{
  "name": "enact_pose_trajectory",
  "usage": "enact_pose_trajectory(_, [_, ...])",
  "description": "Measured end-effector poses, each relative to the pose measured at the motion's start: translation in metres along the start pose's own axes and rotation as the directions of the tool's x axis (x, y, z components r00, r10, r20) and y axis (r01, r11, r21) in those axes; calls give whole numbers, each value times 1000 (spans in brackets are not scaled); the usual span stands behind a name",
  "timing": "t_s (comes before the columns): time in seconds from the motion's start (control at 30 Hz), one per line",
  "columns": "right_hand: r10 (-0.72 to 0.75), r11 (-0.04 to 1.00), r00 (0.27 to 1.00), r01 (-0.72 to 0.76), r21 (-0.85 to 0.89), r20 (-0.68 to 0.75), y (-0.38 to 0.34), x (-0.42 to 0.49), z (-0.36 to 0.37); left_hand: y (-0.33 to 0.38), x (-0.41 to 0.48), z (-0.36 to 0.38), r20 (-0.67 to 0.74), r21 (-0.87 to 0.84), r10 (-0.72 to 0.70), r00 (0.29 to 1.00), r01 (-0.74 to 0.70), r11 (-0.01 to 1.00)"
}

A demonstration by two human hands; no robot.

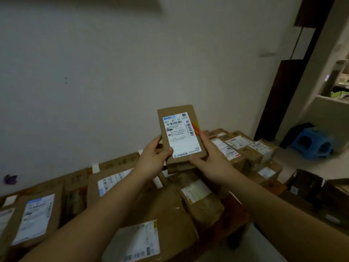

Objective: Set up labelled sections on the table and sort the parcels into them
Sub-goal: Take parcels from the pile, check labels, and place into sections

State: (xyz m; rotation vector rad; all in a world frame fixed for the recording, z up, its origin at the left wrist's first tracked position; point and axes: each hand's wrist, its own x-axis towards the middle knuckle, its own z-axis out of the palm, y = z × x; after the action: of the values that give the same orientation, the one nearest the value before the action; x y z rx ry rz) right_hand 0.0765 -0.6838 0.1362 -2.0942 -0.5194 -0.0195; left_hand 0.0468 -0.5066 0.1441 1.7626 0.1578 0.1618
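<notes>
Both the left hand [156,157] and the right hand [209,157] grip the lower end of a flat parcel [181,133], held up above the crowded table [238,214]. In this dim light its label [182,136] could be misread, sending it to the wrong section

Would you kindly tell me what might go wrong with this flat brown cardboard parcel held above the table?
The light is dim, so the white shipping label on the flat brown cardboard parcel may be misread and the parcel missorted.
The stacked brown boxes at the right look crowded and uneven; adding another may topple them.
</notes>
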Motion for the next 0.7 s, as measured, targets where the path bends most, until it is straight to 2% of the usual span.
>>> enact_pose_trajectory(0.07, [-27,999,999,29,-45,36,12,8,-4,-2,1,12,-61,21,-19,998,20,1000])
enact_pose_trajectory(0.27, [-62,981,960,109,-159,275,64,17,-26,-20,-14,62,-213,115,-103,972,130,985])
enact_pose_trajectory(0.5, [-8,988,875,83,-134,483,111,-3,-33,-38,-44,103,-207,308,-208,956,265,914])
enact_pose_trajectory(0.7, [36,980,861,68,-186,508,144,-22,-32,-52,-55,129,-134,441,-303,943,331,834])
